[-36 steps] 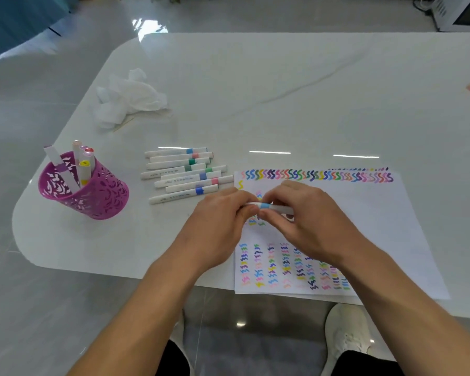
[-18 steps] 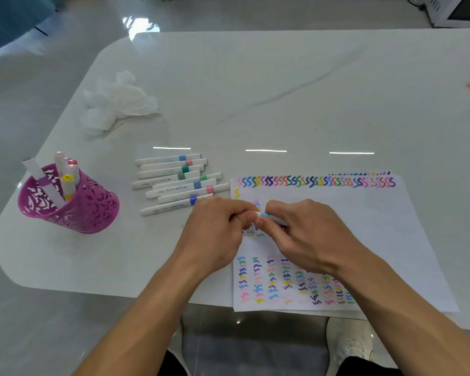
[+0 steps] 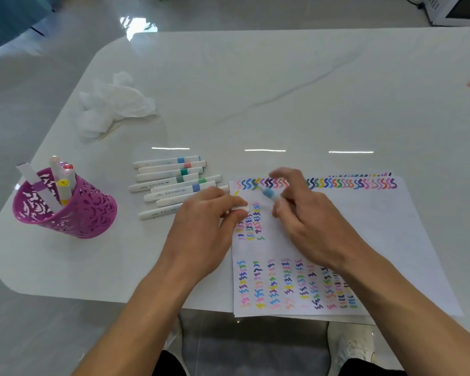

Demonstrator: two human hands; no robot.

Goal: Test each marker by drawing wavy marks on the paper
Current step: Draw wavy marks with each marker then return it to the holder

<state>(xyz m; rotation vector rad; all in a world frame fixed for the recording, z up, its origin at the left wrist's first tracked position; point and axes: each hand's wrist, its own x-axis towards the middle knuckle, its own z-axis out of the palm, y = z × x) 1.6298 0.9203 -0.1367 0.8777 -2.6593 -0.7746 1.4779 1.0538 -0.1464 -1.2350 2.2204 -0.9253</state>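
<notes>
Marker (image 3: pixel 269 194) with blue band, uncapped, pinched in right hand (image 3: pixel 310 223) over far left of paper (image 3: pixel 391 226); left hand (image 3: pixel 201 229), just apart, pinches its white cap (image 3: pixel 240 208). Light, stiff, smooth barrel (likely slippery), best gripped low near the nib. Nib itself blurred, barrel's rear hidden inside the hand; touching paper or not, cannot tell.

White paper (image 3: pixel 364 226) carries multicoloured wavy marks. White markers (image 3: pixel 168 175) bear blue, pink and green bands. The magenta cup (image 3: pixel 87 213) has a swirly cut-out pattern. The white tabletop (image 3: pixel 255 90) shows grey veins.
</notes>
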